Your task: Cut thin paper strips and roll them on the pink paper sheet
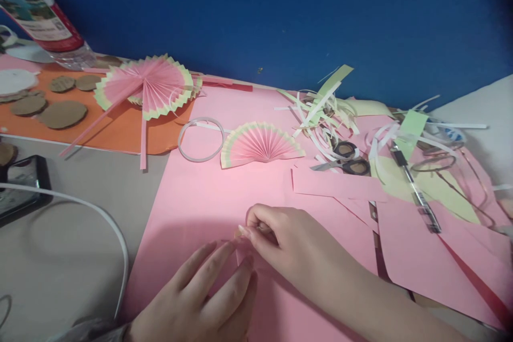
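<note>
Phone point(30, 173) and bottle point(44, 16) stand at the far left, then pleated fans point(166, 88). The left hand point(196, 294) lies with its grip released, fingers spread over pink paper point(192, 197) on the counter point(108, 176). Beyond it are a ring point(200, 160) and a half fan point(262, 144). The right hand's point(288, 240) grip is pinched closed above the paper; what it grasps, I cannot tell. Rightward lie scissors point(341, 162) and a pen point(417, 191).

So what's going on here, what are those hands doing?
A person is busy over pink paper. The left hand lies with fingers spread; the right hand curls its fingers close by its fingertips. Whatever is between them is too small to make out. A pleated half-circle fan lies just beyond, scissors to its right.
</note>
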A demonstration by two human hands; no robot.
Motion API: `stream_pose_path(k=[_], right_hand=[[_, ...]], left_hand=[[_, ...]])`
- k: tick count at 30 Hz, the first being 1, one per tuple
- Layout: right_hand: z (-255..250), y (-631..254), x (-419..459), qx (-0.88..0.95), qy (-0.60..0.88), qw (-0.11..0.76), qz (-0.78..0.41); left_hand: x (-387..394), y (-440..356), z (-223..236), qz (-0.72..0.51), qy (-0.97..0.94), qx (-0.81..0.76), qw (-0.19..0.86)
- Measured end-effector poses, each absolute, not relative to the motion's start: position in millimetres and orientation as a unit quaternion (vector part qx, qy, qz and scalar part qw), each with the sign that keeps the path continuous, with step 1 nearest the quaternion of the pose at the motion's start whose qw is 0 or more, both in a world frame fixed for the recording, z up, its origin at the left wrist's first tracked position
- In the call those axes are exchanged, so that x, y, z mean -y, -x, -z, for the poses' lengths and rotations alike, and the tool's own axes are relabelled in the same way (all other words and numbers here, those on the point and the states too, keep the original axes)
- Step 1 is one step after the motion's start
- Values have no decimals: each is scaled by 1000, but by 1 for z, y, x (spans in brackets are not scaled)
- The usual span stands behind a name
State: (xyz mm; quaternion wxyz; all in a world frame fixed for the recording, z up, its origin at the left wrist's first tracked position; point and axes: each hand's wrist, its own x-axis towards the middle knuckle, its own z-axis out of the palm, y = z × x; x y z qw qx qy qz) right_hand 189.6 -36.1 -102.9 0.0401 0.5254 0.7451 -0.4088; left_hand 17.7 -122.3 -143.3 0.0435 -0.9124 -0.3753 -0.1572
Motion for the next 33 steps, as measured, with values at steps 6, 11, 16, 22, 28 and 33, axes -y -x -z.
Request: stream_pose_path(k=[6, 11, 16, 22, 28, 33], right_hand=[[101, -189, 35, -737, -530, 33, 418], [100, -189, 34, -736, -533, 27, 418], [100, -190, 33, -730, -540, 14, 418], [99, -189, 34, -721, -531, 14, 445], [98, -188, 35, -725, -535, 40, 432], [102, -188, 36, -738, -533, 43, 411]], left_hand=[[122, -17, 144, 150, 914, 375, 40], [123, -17, 147, 150, 914, 374, 44], [123, -17, 146, 147, 914, 375, 43], [124, -17, 146, 150, 911, 381, 50], [123, -16, 147, 146, 917, 366, 60], [124, -17, 145, 140, 915, 374, 58]])
